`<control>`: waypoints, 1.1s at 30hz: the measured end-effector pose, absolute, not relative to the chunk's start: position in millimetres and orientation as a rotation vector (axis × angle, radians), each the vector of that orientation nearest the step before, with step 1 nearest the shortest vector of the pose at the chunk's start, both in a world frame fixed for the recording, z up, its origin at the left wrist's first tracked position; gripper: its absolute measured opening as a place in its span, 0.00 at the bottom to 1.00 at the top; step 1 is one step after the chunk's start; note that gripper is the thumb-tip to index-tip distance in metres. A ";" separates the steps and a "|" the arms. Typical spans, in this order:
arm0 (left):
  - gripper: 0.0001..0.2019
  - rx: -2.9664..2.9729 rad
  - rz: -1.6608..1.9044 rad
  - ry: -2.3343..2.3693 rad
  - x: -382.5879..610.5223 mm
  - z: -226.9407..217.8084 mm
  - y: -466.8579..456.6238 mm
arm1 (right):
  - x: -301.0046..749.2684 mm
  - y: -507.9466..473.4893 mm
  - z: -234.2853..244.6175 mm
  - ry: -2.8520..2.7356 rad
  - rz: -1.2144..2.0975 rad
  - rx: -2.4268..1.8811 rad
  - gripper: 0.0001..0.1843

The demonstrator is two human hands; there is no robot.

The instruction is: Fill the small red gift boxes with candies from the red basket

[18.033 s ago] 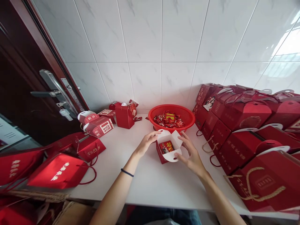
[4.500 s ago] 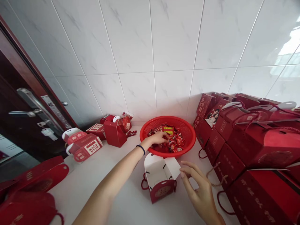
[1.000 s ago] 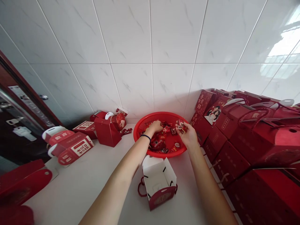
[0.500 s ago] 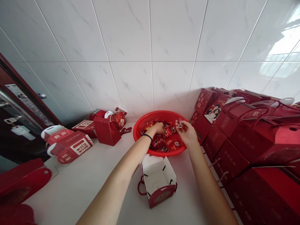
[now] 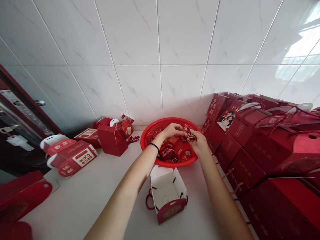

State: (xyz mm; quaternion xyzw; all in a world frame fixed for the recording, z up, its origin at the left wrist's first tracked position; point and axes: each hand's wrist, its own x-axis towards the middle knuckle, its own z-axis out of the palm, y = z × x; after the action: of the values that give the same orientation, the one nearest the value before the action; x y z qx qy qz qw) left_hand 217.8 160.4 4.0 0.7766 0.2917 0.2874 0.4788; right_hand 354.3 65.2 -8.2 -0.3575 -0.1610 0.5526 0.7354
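Note:
A round red basket [image 5: 150, 135] of wrapped candies [image 5: 172, 153] stands on the white counter by the tiled wall. Both hands hover over it and meet. My left hand [image 5: 171, 130] pinches a small red candy and brings it against my right hand [image 5: 198, 143], which is closed on a few wrapped candies [image 5: 190, 135]. In front of the basket stands an open red gift box [image 5: 168, 195] with white flaps up and a rope handle; its white inside looks bare.
Stacks of closed red gift boxes [image 5: 262, 140] with rope handles fill the right side. More red boxes [image 5: 75, 156] lie at the left, one upright [image 5: 110, 141]. Flat red bags [image 5: 22, 193] sit at the lower left beside a dark door [image 5: 15, 133].
My left hand has lifted out of the candies in the basket and moved right to meet my right hand, which stays over the basket holding candies.

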 end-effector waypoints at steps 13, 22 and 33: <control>0.10 2.241 0.021 0.939 223.7 -8.9 154.8 | 359.7 69.5 -13.3 -0.327 1.155 -0.729 0.11; 0.11 2.330 -0.279 1.057 242.0 -22.9 145.7 | 363.7 71.2 -15.8 -0.316 1.244 -0.701 0.05; 0.05 2.261 0.043 1.043 228.7 -5.0 144.5 | 366.3 70.2 -11.7 -0.363 1.285 -0.670 0.08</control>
State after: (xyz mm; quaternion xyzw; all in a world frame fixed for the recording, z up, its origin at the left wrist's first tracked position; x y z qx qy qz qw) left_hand 228.7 144.5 -5.0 0.8601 0.3968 0.0165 0.3201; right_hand 366.3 70.2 -11.7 -0.3047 -0.1651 0.5844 0.7338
